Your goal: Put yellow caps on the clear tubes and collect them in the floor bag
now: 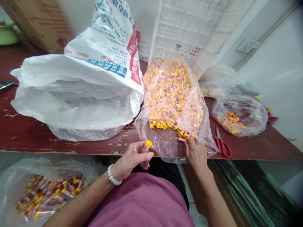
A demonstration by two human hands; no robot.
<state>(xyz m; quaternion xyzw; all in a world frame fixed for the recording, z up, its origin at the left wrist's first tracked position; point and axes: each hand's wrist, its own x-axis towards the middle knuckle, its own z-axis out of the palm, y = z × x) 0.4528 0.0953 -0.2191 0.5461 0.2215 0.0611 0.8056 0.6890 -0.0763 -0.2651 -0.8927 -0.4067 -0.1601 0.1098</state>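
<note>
My left hand [136, 154], with a white bead bracelet at the wrist, grips a small tube [146, 148] upright between thumb and fingers. The tube has a yellow cap and a red and white wrapper. At the mouth of a large clear plastic bag [174, 142], my right hand [196, 153] has its fingers closed around a small yellow-capped tube [181, 139], partly hidden by the fingertips. That bag lies on the table and is full of similar yellow-capped pieces [174, 91], several of them loose near its opening.
A white woven sack [78, 67] with a clear liner gapes open on the left. Red-handled scissors [222, 145] and a smaller clear bag [251, 116] lie to the right. Below left, another bag [92, 165] holds filled tubes. A white crate [189, 31] stands behind.
</note>
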